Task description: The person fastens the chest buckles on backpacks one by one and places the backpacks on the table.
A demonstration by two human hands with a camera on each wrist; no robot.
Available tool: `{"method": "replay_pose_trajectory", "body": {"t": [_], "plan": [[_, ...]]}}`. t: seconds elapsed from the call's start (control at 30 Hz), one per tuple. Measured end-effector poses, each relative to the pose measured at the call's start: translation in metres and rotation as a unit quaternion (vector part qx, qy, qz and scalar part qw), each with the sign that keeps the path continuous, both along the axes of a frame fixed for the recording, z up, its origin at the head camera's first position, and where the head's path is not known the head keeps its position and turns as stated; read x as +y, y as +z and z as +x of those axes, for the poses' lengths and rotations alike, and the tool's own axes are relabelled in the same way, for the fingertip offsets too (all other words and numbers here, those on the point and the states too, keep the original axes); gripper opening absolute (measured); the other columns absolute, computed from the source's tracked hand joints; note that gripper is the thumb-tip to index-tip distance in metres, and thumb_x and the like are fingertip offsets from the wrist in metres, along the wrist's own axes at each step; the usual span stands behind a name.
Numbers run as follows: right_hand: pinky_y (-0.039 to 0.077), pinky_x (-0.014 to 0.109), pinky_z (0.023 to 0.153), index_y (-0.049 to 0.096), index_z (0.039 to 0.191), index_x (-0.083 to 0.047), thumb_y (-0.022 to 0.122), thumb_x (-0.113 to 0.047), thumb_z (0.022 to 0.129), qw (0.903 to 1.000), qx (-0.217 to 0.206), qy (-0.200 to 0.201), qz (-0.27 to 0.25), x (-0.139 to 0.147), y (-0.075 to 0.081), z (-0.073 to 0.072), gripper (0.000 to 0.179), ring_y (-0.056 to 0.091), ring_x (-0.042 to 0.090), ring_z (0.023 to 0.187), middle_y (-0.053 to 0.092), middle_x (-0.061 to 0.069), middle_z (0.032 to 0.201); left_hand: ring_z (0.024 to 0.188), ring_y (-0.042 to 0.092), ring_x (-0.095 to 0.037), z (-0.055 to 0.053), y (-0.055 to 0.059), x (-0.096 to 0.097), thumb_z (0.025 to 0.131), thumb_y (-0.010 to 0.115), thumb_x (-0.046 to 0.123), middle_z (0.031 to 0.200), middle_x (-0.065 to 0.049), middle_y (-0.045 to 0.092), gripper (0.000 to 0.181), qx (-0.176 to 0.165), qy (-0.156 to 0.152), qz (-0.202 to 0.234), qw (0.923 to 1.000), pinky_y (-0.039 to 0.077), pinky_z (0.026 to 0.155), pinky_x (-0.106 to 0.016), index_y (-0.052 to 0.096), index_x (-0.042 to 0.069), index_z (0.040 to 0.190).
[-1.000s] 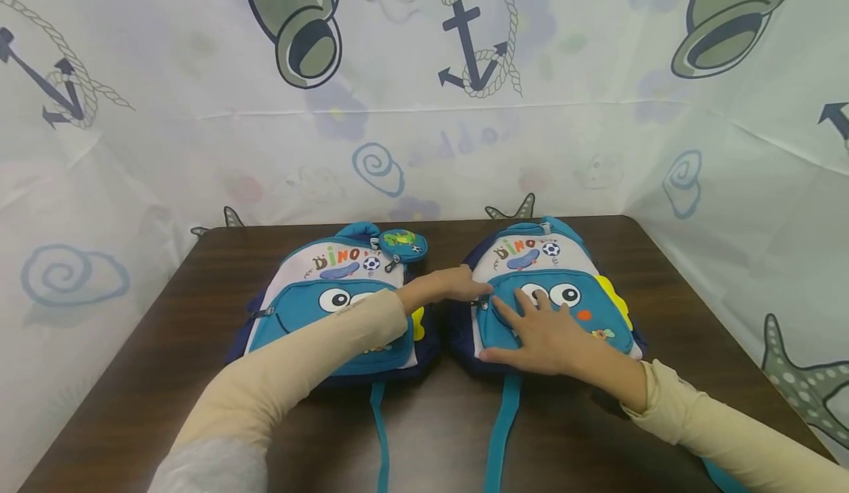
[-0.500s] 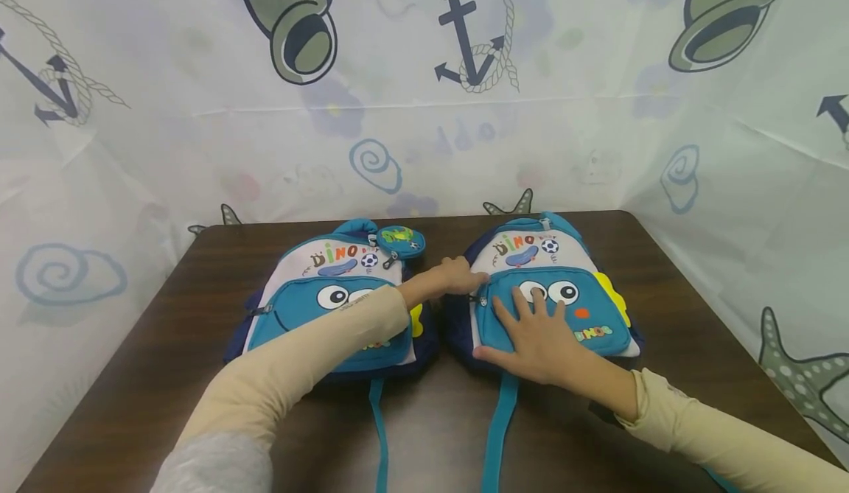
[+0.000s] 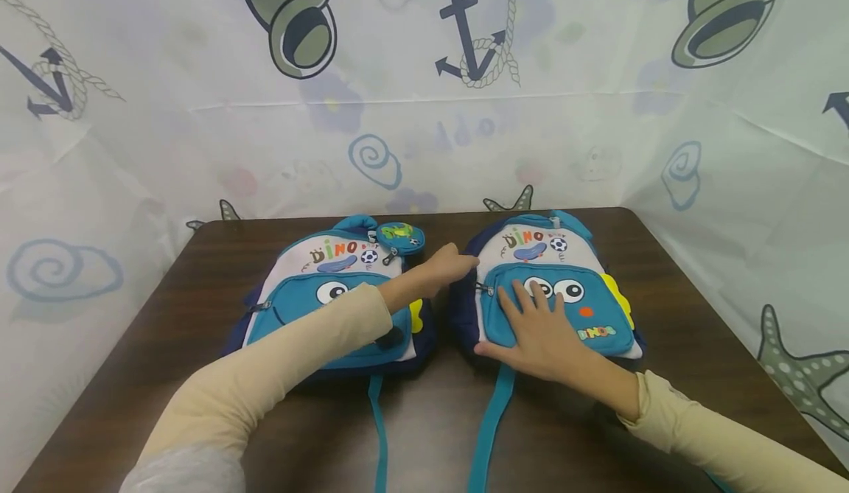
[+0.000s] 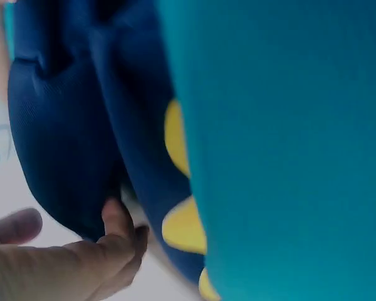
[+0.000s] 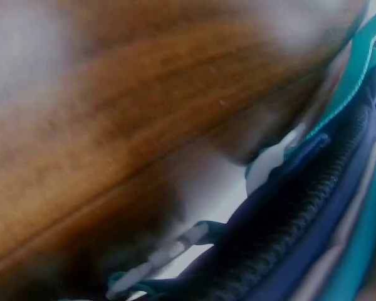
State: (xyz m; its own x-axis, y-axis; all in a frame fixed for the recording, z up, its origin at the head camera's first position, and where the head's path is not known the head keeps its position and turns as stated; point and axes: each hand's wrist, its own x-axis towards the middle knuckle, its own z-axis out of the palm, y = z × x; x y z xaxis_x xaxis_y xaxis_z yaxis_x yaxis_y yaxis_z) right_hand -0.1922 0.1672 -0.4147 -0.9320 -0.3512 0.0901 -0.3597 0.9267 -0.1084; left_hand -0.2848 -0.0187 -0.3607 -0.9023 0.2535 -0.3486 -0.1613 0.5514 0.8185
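Observation:
Two matching children's backpacks lie side by side on the table: a left backpack (image 3: 292, 309) and a right backpack (image 3: 487, 250), each with a blue cartoon-face front pocket. My left hand (image 3: 447, 268) reaches across the left backpack, fingertips at the right backpack's upper left edge. In the left wrist view its thumb (image 4: 19, 227) stands apart from the bent fingers, beside dark blue side fabric (image 4: 62, 132). Spread flat, my right hand (image 3: 544, 338) rests on the right backpack's front pocket. A zipper pull (image 3: 484, 288) shows at that pocket's left corner.
A small round dinosaur pouch (image 3: 401, 238) hangs at the left backpack's top. Blue straps (image 3: 491, 427) trail toward the brown table's (image 3: 318, 441) near edge. A printed white cloth (image 3: 278, 154) encloses the back and sides.
My left hand has moved slightly up and away from the zipper pull, toward the right backpack's upper edge. The right hand stays on the pocket. The zipper pull is now more exposed.

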Motion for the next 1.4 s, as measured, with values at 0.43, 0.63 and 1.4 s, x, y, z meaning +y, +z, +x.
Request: {"method": "replay_pose_trajectory", "body": {"t": [0.43, 0.63, 1.4], "plan": [[0.012, 0.077, 0.112, 0.03, 0.158, -0.013, 0.055, -0.078, 0.082, 0.9982, -0.009, -0.01, -0.059, 0.007, 0.004, -0.005, 0.103, 0.019, 0.047, 0.15, 0.025, 0.017, 0.164, 0.141, 0.041, -0.036, 0.017, 0.0, 0.007, 0.1, 0.05, 0.03, 0.156, -0.017, 0.038, 0.062, 0.075, 0.025, 0.099, 0.9919, 0.035, 0.116, -0.054, 0.03, 0.006, 0.154], [0.016, 0.072, 0.115, 0.026, 0.159, -0.014, 0.059, -0.069, 0.086, 0.9927, -0.01, -0.004, -0.12, 0.012, 0.025, -0.01, 0.097, 0.02, 0.041, 0.15, 0.023, 0.014, 0.165, 0.143, 0.039, -0.031, 0.023, 0.015, 0.01, 0.103, 0.048, 0.039, 0.157, -0.014, 0.035, 0.066, 0.198, 0.011, 0.092, 0.9757, 0.034, 0.117, -0.051, 0.024, 0.01, 0.157], [0.005, 0.064, 0.121, -0.002, 0.161, -0.03, 0.021, -0.068, 0.099, 0.8678, -0.049, 0.136, -0.475, 0.023, 0.092, -0.016, 0.076, 0.001, 0.03, 0.156, 0.0, 0.001, 0.169, 0.151, 0.028, -0.025, 0.047, 0.1, 0.045, 0.097, 0.051, 0.039, 0.163, -0.006, 0.03, 0.067, 0.433, -0.067, 0.116, 0.8915, 0.027, 0.121, -0.051, 0.032, 0.017, 0.156]]}}
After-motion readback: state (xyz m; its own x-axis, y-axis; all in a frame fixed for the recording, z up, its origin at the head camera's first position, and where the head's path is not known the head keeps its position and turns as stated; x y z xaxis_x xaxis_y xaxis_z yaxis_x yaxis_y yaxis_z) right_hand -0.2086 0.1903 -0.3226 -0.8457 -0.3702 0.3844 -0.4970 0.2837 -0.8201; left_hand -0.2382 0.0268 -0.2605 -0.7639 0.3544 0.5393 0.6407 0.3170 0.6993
